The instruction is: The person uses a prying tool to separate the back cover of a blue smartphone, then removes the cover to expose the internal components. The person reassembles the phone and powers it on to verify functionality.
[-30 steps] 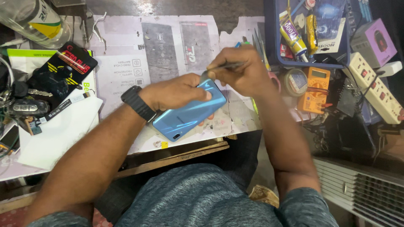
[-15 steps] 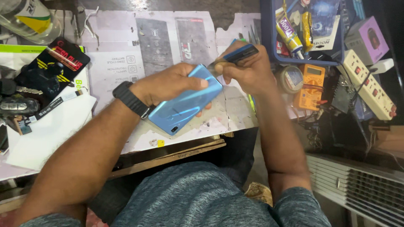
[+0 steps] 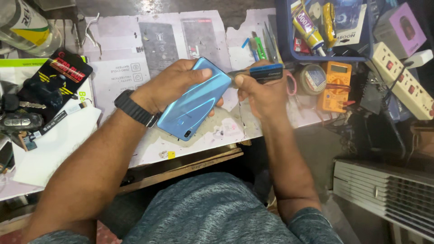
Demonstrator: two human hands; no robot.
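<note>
Cluttered with papers and tools, our bench (image 3: 135, 68) carries everything around the blue phone (image 3: 195, 100), which we hold tilted above it, back side up. Our left hand (image 3: 169, 86) wraps over the phone, fingers curled on its upper edge. Just right of the phone, our right hand (image 3: 262, 92) pinches a dark-handled tool (image 3: 264, 72), its tip touching the phone's edge. Farther right sit an orange multimeter (image 3: 334, 86) and a blue tray (image 3: 325, 58).

An orange multimeter (image 3: 335, 86) lies right; a blue tray (image 3: 289, 38) of tubes sits far right; a white power strip (image 3: 402, 81) beyond; keys (image 3: 16, 113) left.
</note>
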